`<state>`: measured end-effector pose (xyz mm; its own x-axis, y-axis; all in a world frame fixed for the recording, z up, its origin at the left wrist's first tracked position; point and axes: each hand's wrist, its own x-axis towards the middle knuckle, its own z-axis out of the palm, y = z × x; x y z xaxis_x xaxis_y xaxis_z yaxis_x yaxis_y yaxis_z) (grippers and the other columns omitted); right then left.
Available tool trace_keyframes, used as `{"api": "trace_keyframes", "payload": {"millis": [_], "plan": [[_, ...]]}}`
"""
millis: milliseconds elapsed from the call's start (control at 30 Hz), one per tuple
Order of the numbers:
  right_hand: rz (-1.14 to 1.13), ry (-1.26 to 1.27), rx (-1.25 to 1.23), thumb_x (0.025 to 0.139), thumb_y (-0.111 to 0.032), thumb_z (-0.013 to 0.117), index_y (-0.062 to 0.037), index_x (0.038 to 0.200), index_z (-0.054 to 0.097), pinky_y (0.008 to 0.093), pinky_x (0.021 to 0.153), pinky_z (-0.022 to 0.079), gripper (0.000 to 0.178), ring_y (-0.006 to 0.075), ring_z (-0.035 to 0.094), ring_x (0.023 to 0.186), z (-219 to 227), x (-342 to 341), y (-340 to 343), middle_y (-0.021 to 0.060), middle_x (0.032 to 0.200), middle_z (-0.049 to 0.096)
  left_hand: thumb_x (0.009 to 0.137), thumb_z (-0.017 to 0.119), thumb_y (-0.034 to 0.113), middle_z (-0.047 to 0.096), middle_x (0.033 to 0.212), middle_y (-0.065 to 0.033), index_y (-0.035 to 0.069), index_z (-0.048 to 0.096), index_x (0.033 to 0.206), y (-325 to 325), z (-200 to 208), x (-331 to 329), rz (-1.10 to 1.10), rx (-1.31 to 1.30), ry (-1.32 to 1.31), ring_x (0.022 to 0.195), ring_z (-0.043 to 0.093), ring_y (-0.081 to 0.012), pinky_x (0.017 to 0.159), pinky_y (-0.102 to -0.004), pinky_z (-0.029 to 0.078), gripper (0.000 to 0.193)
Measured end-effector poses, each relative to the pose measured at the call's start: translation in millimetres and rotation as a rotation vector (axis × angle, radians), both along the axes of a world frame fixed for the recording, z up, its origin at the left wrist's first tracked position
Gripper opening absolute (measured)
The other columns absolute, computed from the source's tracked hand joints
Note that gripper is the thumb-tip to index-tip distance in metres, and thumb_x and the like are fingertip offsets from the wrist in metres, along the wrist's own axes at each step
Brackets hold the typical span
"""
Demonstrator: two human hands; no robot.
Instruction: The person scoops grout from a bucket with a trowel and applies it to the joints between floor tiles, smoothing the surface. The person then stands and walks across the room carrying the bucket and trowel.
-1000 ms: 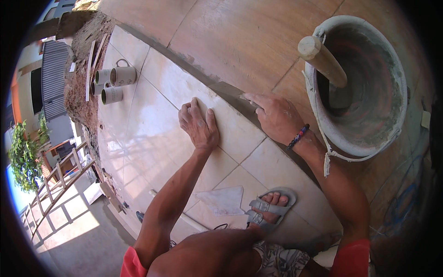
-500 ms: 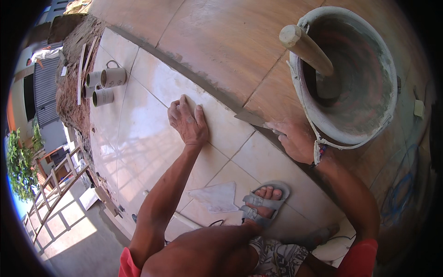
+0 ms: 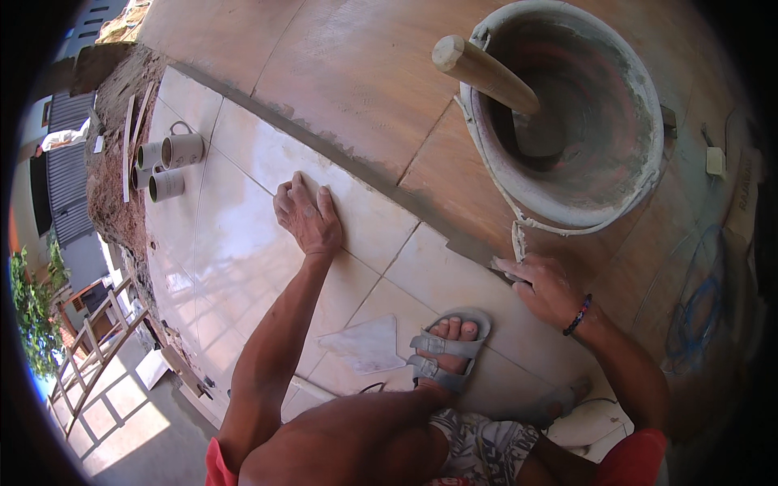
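Note:
My left hand point(image 3: 308, 219) rests on a pale glossy tile point(image 3: 243, 162), its fingers apart and holding nothing. My right hand point(image 3: 549, 289) is closed round a small flat-bladed scraper point(image 3: 470, 249), its blade at the grey mortar-filled joint point(image 3: 389, 190). That joint runs between the pale tiles and the brown tiled floor point(image 3: 340, 73). Just beyond my right hand stands a mortar-smeared bucket point(image 3: 652, 154) with a wooden handle point(image 3: 494, 77) sticking out of it. Most of the scraper's grip is hidden inside my fingers.
Several mugs point(image 3: 182, 151) stand at the far left of the pale tiles. A cut piece of tile point(image 3: 365, 344) lies beside my sandalled foot point(image 3: 450, 348). Blue cord point(image 3: 693, 324) and a small pale block point(image 3: 716, 161) are on the right. Broken earth point(image 3: 113, 170) borders the tiles.
My right hand has drawn the scraper nearer to me along the joint. My left hand stays planted on the same tile. The whole view has shifted slightly.

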<state>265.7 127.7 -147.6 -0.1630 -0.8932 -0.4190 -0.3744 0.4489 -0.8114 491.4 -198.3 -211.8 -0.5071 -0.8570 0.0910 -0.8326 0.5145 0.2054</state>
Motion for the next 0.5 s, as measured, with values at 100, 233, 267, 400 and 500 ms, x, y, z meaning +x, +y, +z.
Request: {"api": "trace_keyframes", "payload": {"millis": [100,233,267,400,500], "plan": [[0.021,0.04,0.058,0.081,-0.004,0.054,-0.0049,0.119,0.063,0.0431,0.077,0.048,0.039,0.0355,0.059,0.084,13,0,26,0.0175,0.09,0.059,0.092,0.053,0.032,0.036,0.131,-0.0154,0.006,0.039,0.137,2,-1,-1,0.003,-0.01,0.004,0.128,0.028,-0.0352,0.108,-0.048,0.018,0.055],[0.018,0.066,0.116,0.084,-0.008,0.054,-0.0081,0.121,0.063,0.0414,0.075,0.048,0.038,0.033,0.059,0.083,38,1,80,0.0151,0.087,0.058,0.092,0.052,0.035,0.037,0.132,-0.0155,0.007,0.041,0.137,0,-2,1,0.004,-0.022,0.003,0.128,0.027,-0.0353,0.108,-0.0481,0.018,0.054],[0.035,0.073,0.174,0.085,-0.008,0.053,-0.0082,0.122,0.062,0.0412,0.075,0.048,0.037,0.0327,0.059,0.083,49,0,99,0.0152,0.086,0.057,0.092,0.051,0.035,0.037,0.133,-0.0156,0.007,0.041,0.138,0,-1,1,0.007,-0.029,0.005,0.129,0.027,-0.0353,0.108,-0.0482,0.019,0.054],[0.061,0.148,0.324,0.087,-0.011,0.055,-0.0059,0.122,0.062,0.0411,0.074,0.047,0.036,0.032,0.058,0.085,119,-15,184,0.016,0.086,0.057,0.094,0.05,0.035,0.036,0.136,-0.0158,0.007,0.04,0.139,3,-5,-3,0.039,0.04,0.007,0.13,0.026,-0.0349,0.108,-0.0483,0.018,0.054],[-0.056,0.262,0.364,0.086,-0.013,0.059,-0.0033,0.122,0.061,0.0414,0.074,0.048,0.037,0.034,0.058,0.082,150,-18,251,0.0165,0.087,0.059,0.094,0.051,0.034,0.039,0.136,-0.0179,0.006,0.043,0.138,-9,-2,9,0.011,0.012,0.022,0.13,0.029,-0.0362,0.108,-0.0493,0.02,0.052]]}}
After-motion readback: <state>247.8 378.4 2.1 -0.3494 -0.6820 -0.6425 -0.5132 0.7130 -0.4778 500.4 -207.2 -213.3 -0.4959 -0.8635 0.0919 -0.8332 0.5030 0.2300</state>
